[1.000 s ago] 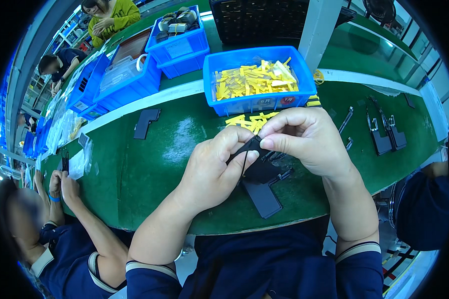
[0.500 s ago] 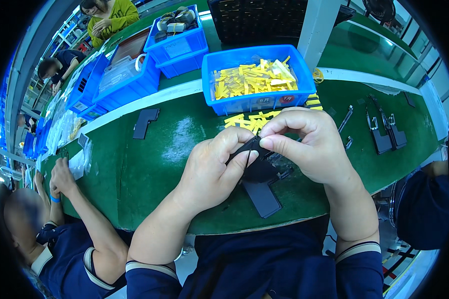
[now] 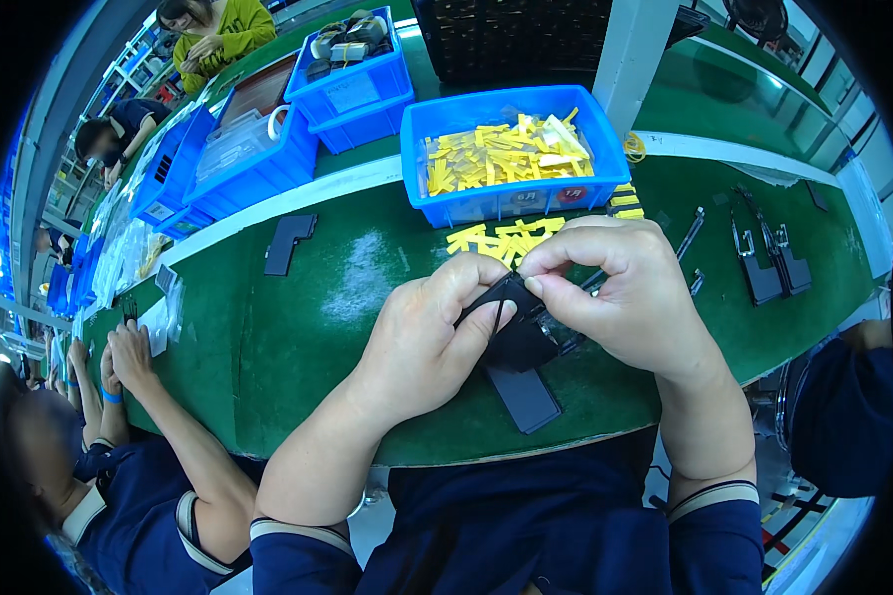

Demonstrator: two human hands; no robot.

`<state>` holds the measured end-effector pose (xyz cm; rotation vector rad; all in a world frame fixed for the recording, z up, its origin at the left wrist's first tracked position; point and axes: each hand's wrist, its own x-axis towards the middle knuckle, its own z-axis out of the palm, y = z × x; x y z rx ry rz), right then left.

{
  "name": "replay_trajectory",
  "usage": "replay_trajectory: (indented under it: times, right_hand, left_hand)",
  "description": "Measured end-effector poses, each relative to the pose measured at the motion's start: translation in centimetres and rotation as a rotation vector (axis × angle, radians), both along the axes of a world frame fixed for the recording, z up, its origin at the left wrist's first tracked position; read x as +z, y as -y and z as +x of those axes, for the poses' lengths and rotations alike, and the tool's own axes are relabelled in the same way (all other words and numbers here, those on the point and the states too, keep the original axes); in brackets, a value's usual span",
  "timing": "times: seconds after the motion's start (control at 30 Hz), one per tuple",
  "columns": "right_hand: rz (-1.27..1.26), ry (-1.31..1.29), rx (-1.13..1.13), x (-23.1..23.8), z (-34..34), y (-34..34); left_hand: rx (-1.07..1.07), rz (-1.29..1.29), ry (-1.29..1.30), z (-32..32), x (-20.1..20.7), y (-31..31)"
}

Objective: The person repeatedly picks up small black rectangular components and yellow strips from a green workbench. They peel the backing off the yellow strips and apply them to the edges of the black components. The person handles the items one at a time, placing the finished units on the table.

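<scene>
My left hand (image 3: 415,332) is closed on a flat black plastic part (image 3: 522,340), thumb on its face and fingers behind. A thin black cable runs down over the part beside the thumb. My right hand (image 3: 615,283) pinches at the part's upper corner, thumb against forefinger; the tiny piece between them is too small to make out, perhaps the cable's end. Small metal fittings show along the part's right edge. Below it on the green table (image 3: 298,367) lies another flat black part (image 3: 524,400), partly covered by the held one.
A blue bin (image 3: 511,203) of yellow strips stands ahead, with loose yellow strips (image 3: 496,241) before it. One black part (image 3: 290,245) lies left; cabled black parts (image 3: 772,276) lie right. More blue bins (image 3: 352,89) stand far left. A co-worker's hands (image 3: 129,357) work at left.
The held black part has tilted, so more of its face shows. My right hand has shifted slightly right, still pinching at the corner. My left hand keeps its grip.
</scene>
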<state>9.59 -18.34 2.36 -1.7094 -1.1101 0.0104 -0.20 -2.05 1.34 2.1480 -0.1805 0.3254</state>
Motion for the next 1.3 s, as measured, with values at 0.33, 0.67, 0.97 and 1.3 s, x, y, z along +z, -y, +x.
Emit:
replay_trajectory:
  times: [0.33, 0.67, 0.97, 1.3]
  right_hand:
    - [-0.003, 0.219, -0.084, -0.2, -0.9, -0.4]
    - [0.031, 0.317, -0.097, -0.6, -1.0, -0.7]
    - [0.258, -0.232, 0.010, -1.2, -1.5, -1.2]
    - [0.264, -0.387, 0.049, -1.4, -1.5, -1.2]
  left_hand:
    - [-0.006, 0.024, 0.073, -0.1, -0.5, -0.1]
    - [-0.015, -0.146, -0.003, -0.1, -0.2, -0.2]
    - [-0.029, -0.741, -0.052, 0.1, -1.0, -0.1]
    - [-0.029, -0.776, 0.095, 0.3, -1.2, 0.2]
